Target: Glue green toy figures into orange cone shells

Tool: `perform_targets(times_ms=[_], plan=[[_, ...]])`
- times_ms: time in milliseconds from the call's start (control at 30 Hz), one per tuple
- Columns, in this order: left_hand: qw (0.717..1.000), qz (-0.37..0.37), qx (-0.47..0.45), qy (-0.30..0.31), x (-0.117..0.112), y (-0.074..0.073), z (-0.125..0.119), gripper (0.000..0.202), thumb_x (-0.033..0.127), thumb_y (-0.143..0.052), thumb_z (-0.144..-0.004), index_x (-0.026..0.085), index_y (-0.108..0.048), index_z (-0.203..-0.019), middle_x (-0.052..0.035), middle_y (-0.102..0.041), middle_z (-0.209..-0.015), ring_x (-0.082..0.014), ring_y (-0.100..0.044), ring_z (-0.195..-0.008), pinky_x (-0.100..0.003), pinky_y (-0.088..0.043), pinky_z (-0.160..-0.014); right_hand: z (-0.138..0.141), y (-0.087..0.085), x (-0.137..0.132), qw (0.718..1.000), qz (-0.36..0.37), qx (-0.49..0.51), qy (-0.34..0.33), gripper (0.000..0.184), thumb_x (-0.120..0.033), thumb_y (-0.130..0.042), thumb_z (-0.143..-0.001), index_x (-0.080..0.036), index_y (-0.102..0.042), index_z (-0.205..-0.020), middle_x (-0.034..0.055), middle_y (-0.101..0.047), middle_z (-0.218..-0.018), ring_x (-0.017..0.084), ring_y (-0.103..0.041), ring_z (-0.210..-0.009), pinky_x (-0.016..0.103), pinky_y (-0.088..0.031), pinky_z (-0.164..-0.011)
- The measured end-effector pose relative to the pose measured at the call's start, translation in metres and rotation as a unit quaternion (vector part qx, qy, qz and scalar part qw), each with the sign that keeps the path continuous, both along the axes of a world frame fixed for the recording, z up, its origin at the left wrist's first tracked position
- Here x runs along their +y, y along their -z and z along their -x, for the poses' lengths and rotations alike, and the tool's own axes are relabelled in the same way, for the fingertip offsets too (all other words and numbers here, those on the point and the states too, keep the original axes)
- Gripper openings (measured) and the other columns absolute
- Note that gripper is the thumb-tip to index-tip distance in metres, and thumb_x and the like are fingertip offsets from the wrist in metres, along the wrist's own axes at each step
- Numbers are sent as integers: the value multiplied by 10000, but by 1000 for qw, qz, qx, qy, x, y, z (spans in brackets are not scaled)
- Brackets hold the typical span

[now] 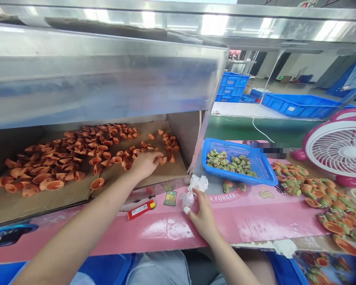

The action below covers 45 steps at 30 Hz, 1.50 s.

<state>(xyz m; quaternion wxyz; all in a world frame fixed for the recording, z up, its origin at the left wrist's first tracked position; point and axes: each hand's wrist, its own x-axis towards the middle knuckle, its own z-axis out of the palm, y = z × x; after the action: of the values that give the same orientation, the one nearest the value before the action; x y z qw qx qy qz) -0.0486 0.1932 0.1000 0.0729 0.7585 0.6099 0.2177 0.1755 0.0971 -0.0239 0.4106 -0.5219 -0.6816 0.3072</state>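
**Reaching among the orange shells while the other hand holds a wipe**

On the far left, a sheet of cardboard (62, 198) lies under a low metal hood (106, 75), strewn with orange shell pieces (56, 162). The left hand (146, 163) reaches in over them, its fingers curled down onto a shell at the right of the pile, seemingly pinching it, though the grip itself is hidden under the knuckles. Taking one piece cleanly probably means lifting it straight up a little before drawing back, as its neighbours lie touching or just beside it and would scatter if dragged.

The hood's front edge hangs low over the forearm, so the way out is flat and toward the body. On the pink desk (255, 221) a red tube (141, 209) lies near the wrist's path.

Further right, the right hand (203, 219) rests on the desk, thumb and fingers closed on a crumpled white wipe (187, 199), with another wad (198, 183) just beyond. Behind it sits a blue basket (255, 174) of green figures (230, 161); more painted figures (320, 194) spread toward a pink fan (341, 150). The open room is the bare pink strip between the hands.
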Motion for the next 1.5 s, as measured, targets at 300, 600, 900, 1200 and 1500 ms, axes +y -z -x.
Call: perform_targets(times_ms=[300,600,900,1200,1500], plan=[[997,34,25,69,3,-9,-9,134,287,-489,-739,187,-497,-650,6,-535,-622,-192,-520,-637,-291,-382,-614,-4,-2,-11,994,22,105,26,357,-277,-493,-767,-191,-405,-1102,75,-506,-1022,232,-462,-970,366,-381,-846],[812,217,-542,-2,-129,31,-53,295,316,-640,-682,235,-401,-836,-21,-577,-895,-141,-563,-554,-222,-434,-384,-45,-32,-58,974,43,210,74,282,-387,-454,-797,-203,-374,-994,-12,-453,-717,132,-452,-621,255,-408,-582],[623,360,-694,-16,-181,68,-106,93,246,-433,-816,230,-413,-905,-4,-535,-843,-86,-514,-493,-156,-319,-340,-76,-39,-83,948,95,282,110,346,-375,-594,-713,-212,-445,-980,2,-526,-705,131,-505,-548,223,-400,-468],[747,233,-620,53,-189,82,-103,87,158,-526,-782,214,-491,-838,-24,-520,-974,-97,-515,-713,-193,-412,-547,-78,-62,-99,959,4,239,152,353,-427,-643,-659,-163,-565,-880,62,-569,-745,188,-555,-631,263,-436,-496],[759,225,-608,54,-193,72,-105,83,189,-495,-814,207,-473,-891,-37,-596,-865,-141,-582,-778,-243,-473,-645,-73,-75,-109,962,-76,218,143,381,-501,-604,-691,-169,-563,-874,52,-550,-679,175,-540,-542,268,-430,-425]])
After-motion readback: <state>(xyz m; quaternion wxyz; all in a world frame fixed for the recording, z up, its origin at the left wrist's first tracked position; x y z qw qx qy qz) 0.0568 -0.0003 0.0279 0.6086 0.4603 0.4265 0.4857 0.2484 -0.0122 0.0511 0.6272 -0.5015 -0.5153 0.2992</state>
